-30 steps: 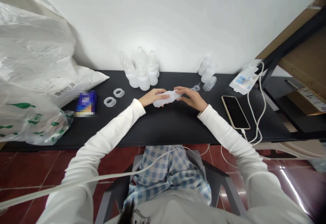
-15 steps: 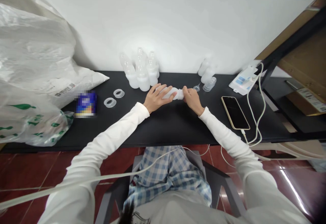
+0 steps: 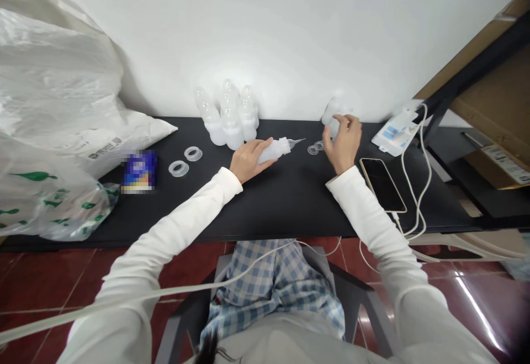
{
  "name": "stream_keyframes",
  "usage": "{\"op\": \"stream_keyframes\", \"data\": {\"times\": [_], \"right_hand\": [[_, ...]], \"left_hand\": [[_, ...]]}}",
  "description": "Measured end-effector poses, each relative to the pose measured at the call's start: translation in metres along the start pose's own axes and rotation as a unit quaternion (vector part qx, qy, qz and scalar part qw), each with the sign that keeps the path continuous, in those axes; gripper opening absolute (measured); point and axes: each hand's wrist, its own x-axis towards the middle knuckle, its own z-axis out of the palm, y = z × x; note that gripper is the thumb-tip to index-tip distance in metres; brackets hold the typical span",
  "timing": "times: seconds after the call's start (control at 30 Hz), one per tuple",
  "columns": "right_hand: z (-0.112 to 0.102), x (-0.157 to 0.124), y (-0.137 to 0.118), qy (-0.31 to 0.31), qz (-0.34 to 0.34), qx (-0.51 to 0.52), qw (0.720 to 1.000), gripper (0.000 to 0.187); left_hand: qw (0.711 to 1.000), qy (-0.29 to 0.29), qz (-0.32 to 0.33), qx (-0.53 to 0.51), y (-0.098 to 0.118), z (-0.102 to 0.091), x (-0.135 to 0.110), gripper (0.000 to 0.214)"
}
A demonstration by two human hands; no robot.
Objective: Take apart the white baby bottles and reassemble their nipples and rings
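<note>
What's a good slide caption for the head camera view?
Left hand holding a white bottle with a pointed clear tip; right hand near more bottles.

The left hand [image 3: 251,159] holds a bottle [image 3: 270,152] sideways, its tip [image 3: 298,141] pointing right. The right hand [image 3: 344,142] curls before more bottles [image 3: 331,111], grip unclear. Two rings [image 3: 179,174] lie left, a phone [image 3: 381,183] right.

- Left arm [image 3: 182,217] extends from the near left.
- Left hand [image 3: 246,161] is closed in a grip, thumb on the near side.
- Right arm [image 3: 370,226] extends from the near right.
- Right hand [image 3: 345,146], slightly farther out, has bent fingers [image 3: 353,125], thumb apart on the left.
</note>
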Motion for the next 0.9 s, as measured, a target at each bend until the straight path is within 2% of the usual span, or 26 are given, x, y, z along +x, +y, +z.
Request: {"op": "stream_keyframes", "data": {"times": [0.1, 0.2, 0.43, 0.53, 0.67, 0.8, 0.9], "right_hand": [[0.005, 0.007, 0.023, -0.022, 0.03, -0.064, 0.997, 0.041], [0.011, 0.006, 0.037, -0.043, 0.032, -0.089, 0.995, 0.034], [0.017, 0.006, 0.065, -0.024, 0.039, -0.051, 0.998, 0.023], [0.018, 0.006, 0.071, -0.026, 0.066, -0.062, 0.996, 0.028], [0.01, 0.008, 0.062, -0.036, 0.084, -0.045, 0.995, 0.028], [-0.009, 0.01, 0.041, 0.064, 0.047, 0.029, 0.996, 0.041], [-0.012, 0.003, 0.022, 0.086, 0.015, 0.092, 0.992, 0.049]], "left_hand": [[1.0, -0.008, -0.015, -0.013, -0.001, 0.001, -0.001, 0.053], [0.999, -0.013, -0.02, -0.021, -0.001, 0.001, 0.0, 0.053], [0.999, -0.008, -0.017, -0.035, -0.002, 0.0, 0.0, 0.051], [1.0, -0.002, -0.015, -0.025, -0.002, -0.001, 0.0, 0.049], [1.0, 0.002, -0.009, -0.013, -0.002, -0.001, -0.001, 0.05], [1.0, -0.003, -0.007, -0.011, -0.005, -0.003, 0.0, 0.049], [1.0, -0.004, -0.015, -0.025, -0.006, -0.004, 0.0, 0.05]]}}
